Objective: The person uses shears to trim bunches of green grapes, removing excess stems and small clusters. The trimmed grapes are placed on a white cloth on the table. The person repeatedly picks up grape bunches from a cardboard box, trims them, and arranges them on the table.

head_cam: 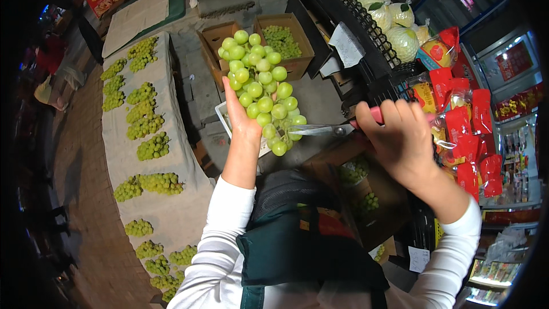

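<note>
A large bunch of green grapes [257, 90] rests against my left hand [241, 116], which supports it from its left side and from below. My right hand [396, 137] grips a pair of scissors [328, 130] by the pink-red handles. The metal blades point left and reach the lower right grapes of the bunch; whether they touch a stem cannot be told. Behind the bunch stand a cardboard box holding green grapes [282, 42] and another cardboard box [213, 47], partly hidden. Part of a white tray [223, 113] shows beneath my left hand.
On the left, a cloth-covered table [171, 210] bears several grape bunches [161, 183]. Wrapped pomelos [401, 43] fill a black crate at upper right, beside red-topped fruit packages [459, 124]. Below my right hand is an open box with grapes [354, 171]. A person [51, 60] is at far left.
</note>
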Tool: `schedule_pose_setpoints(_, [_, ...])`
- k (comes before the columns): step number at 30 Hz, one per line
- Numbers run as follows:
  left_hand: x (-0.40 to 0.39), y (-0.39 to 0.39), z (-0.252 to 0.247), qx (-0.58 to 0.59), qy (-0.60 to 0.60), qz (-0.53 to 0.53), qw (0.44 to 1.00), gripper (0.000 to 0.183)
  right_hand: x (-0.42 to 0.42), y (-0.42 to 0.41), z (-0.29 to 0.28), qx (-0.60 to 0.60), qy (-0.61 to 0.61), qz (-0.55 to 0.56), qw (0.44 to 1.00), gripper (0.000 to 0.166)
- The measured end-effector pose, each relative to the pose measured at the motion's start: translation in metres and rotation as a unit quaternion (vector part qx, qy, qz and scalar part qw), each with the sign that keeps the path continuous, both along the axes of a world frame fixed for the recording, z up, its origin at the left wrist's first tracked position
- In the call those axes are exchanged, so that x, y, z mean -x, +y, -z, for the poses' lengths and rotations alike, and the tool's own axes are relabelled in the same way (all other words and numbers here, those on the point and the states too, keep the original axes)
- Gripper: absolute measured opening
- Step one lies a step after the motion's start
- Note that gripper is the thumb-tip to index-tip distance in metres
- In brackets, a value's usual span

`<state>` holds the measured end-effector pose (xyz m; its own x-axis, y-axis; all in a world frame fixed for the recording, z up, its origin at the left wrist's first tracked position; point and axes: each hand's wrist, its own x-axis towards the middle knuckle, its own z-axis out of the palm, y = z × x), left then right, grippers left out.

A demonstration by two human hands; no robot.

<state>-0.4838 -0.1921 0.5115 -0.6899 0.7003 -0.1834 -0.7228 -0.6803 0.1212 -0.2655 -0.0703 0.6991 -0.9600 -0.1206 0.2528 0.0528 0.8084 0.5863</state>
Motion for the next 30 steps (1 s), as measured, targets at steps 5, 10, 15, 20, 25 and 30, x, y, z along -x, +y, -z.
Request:
schedule_pose_setpoints(5, [-0.004,0.011,-0.004,-0.049,-0.015,0.048,0.998,0.065,-0.03,0.011,0.061,0.126,0.004,0.093,0.988,0.036])
schedule_pose_setpoints(10, [-0.008,0.01,-0.007,-0.074,-0.005,0.041,0.996,0.066,-0.027,0.005,0.092,0.283,0.092,0.051,0.953,0.045])
schedule_pose_setpoints(15, [-0.006,0.008,-0.005,-0.078,0.034,0.052,0.995,0.064,-0.031,0.013,0.106,0.368,0.011,0.103,0.924,0.042])
schedule_pose_setpoints(20, [-0.017,0.011,-0.022,0.022,0.024,-0.005,0.999,0.065,-0.034,0.022,0.078,0.229,0.048,0.053,0.971,0.037])
schedule_pose_setpoints(25, [-0.027,0.011,-0.039,0.088,0.069,-0.072,0.991,0.066,-0.012,0.027,0.037,-0.03,0.049,-0.041,0.997,0.032])
schedule_pose_setpoints(30, [-0.029,0.005,-0.048,0.095,0.06,-0.082,0.99,0.065,0.006,0.026,0.024,-0.046,0.015,-0.055,0.997,0.033])
